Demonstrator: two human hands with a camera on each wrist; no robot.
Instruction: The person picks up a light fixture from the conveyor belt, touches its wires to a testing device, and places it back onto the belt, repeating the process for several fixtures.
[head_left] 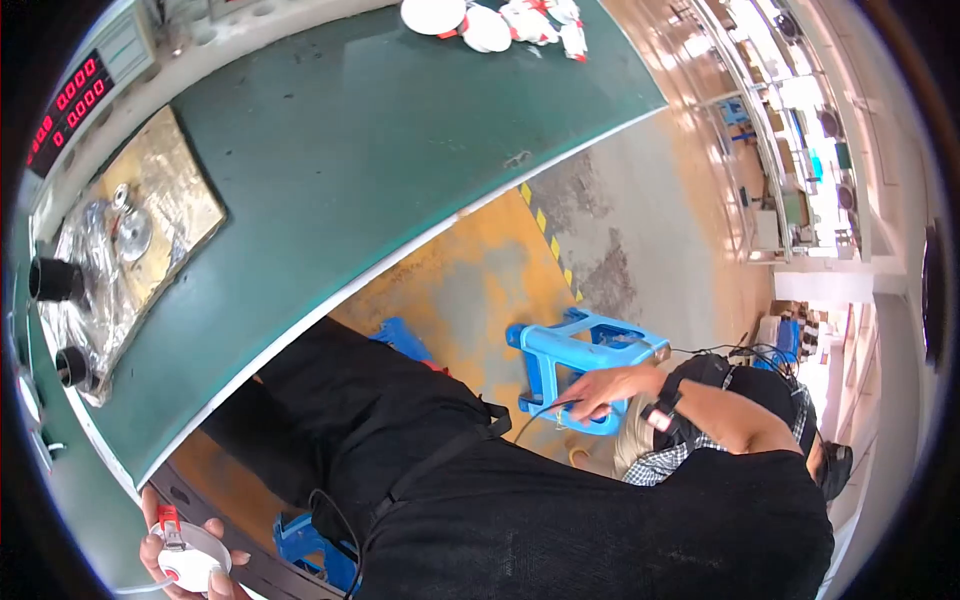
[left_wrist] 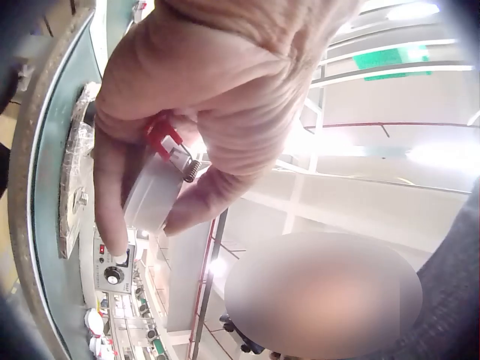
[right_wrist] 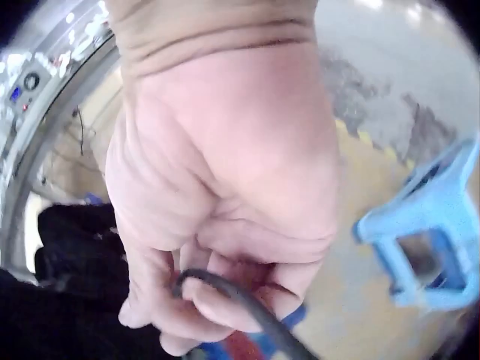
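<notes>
At the lower left of the head view, the left hand grips a round white plastic piece with a red clip on top. Close up in the left wrist view, fingers and thumb of the left hand hold the white piece by its sides; a small spring shows beside the red clip. Away from the table, over the floor, the right hand pinches a thin dark cable. The right wrist view shows the cable passing between the curled fingers of the right hand.
A green table carries a wrapped board with metal parts and black cylinders, plus white-and-red pieces at its far end. Blue stools stand on the floor. Another person is behind the right arm. A red digital display stands upper left.
</notes>
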